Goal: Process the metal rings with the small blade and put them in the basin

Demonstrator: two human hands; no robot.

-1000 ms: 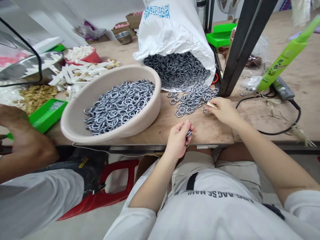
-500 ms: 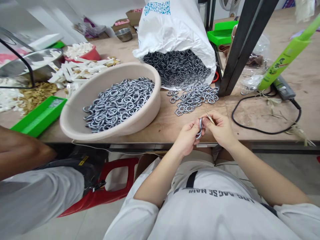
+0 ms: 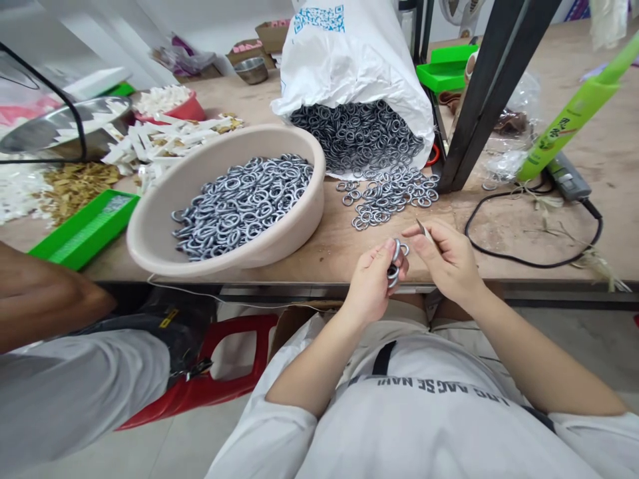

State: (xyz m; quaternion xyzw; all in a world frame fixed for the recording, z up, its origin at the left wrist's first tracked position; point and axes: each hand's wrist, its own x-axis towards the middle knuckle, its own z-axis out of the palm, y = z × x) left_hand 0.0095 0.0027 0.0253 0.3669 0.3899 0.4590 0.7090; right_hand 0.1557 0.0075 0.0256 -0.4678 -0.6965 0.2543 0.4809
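Several small grey rings (image 3: 397, 250) are pinched in my left hand (image 3: 370, 279), just over the table's front edge. A little to the right, my right hand (image 3: 452, 258) is closed on a thin pointed tool (image 3: 423, 228); its tip sticks out past the fingers, the rest is hidden. The two hands are close but apart. Beyond them lies a loose pile of grey rings (image 3: 382, 198), spilling from the mouth of a white woven sack (image 3: 344, 63) full of them. On the left, a beige plastic basin (image 3: 294, 247) holds many similar grey rings (image 3: 244, 203).
Green trays (image 3: 82, 233), white strips (image 3: 154, 143) and a red bowl (image 3: 192, 110) stand left. A dark metal post (image 3: 479, 106) rises behind my right hand. Right lie a black cable (image 3: 504, 256) and a green tube (image 3: 569, 126). A co-worker's arm (image 3: 50, 293) is at left.
My hands have moved apart: the right hand with the tool has drawn back to the right from the ring in my left hand. The rings in my left hand have shifted. The view has moved slightly.
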